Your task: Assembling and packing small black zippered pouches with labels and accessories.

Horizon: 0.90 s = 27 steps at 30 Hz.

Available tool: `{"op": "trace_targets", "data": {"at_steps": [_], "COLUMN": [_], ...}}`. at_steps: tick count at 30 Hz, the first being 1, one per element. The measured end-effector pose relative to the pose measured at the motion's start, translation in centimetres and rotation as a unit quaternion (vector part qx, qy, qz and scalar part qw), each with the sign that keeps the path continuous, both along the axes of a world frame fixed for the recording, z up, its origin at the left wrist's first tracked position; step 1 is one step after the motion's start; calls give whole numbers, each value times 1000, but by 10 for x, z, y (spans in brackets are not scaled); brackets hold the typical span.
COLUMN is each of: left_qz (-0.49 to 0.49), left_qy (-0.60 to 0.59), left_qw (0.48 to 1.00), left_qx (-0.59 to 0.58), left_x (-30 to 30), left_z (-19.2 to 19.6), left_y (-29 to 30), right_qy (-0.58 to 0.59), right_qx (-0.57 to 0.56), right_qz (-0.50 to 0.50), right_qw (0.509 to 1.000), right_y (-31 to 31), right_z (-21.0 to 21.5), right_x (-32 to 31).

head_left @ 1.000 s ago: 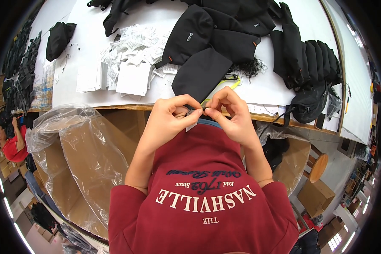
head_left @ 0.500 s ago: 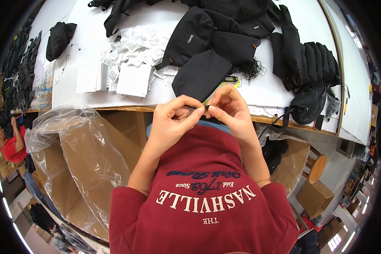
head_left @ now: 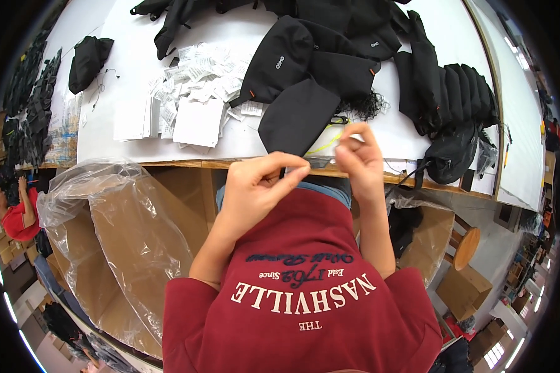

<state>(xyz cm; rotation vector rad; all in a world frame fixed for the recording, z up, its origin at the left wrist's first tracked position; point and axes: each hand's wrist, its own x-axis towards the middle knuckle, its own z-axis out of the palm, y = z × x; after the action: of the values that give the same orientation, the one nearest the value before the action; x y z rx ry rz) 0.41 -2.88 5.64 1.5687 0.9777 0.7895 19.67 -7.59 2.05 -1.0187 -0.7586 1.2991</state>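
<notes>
My left hand (head_left: 261, 186) is closed in a pinch at the front edge of the table, just below a black fabric pouch (head_left: 298, 118). A bit of something dark shows under its fingertips; I cannot make out what it is. To its right and apart from it, my right hand (head_left: 362, 158) is raised with fingers curled and thumb near the index finger. Its fingertips are slightly blurred, and anything between them is too small to name. A yellow-green cord (head_left: 322, 147) lies between the pouch and my right hand. Behind that sits a tangle of thin black strings (head_left: 368, 105).
White tags (head_left: 196, 121) lie stacked and heaped on the white table (head_left: 124, 68). More black bags (head_left: 348, 25) pile at the back, with a row of folded ones (head_left: 466, 93) at right. A plastic-lined carton (head_left: 124, 230) stands front left. Another person (head_left: 22, 211) is far left.
My hands were together at the table edge and have come apart. The right hand moved right; the left stayed almost in place. The black pouch's near end sits slightly lower.
</notes>
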Motion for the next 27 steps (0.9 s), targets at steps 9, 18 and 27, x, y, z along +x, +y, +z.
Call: {"op": "trace_targets", "data": {"at_steps": [9,18,27], "left_qz": [-210,-360,-100], "left_qy": [-21,-72,166], "left_qw": [958,924,940], "left_qx": [193,105,282], "left_x": [22,21,3], "left_z": [6,7,-3], "left_y": [-9,-17,18], "right_qy": [-49,66,-339], "right_qx": [-187,-249,-40], "right_qz": [7,206,124], "right_qw": [981,944,932], "right_y": [2,6,7], "right_z": [-61,-72,2], "right_x": [0,10,9]}}
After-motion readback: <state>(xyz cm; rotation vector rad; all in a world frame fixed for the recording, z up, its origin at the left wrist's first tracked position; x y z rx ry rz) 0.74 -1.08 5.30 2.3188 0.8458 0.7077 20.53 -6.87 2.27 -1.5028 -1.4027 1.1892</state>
